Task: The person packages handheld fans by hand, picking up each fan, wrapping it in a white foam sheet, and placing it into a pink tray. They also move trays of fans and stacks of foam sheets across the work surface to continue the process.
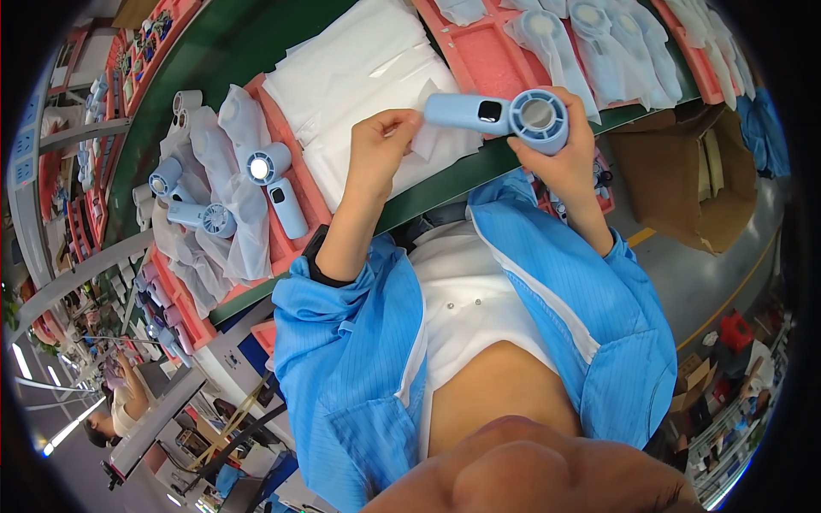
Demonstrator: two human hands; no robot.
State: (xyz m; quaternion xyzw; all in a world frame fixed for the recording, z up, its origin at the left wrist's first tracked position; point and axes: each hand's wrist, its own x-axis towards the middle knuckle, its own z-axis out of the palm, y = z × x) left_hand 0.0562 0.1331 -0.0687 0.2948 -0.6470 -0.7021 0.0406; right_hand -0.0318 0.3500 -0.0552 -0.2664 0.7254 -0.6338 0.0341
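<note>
A light-blue handheld fan [466, 112] lies sideways above the green bench's front edge, its round head to the right and its handle to the left. My right hand [569, 154] is wrapped round the fan head. My left hand [380, 145] pinches a thin, translucent white bag [428, 141] by the handle's end. The bag's edge seems to touch the handle tip; how far it covers it I cannot tell. Beneath both hands a stack of flat white bags [359, 68] is spread on the bench.
On the left, a pink tray [295, 201] carries several blue fans, some bagged. At the far right, another pink tray [487, 56] holds bagged fans [599, 43]. An open cardboard box [684, 179] stands right of the bench. Farther left, a person [128, 398] is seen near metal rails.
</note>
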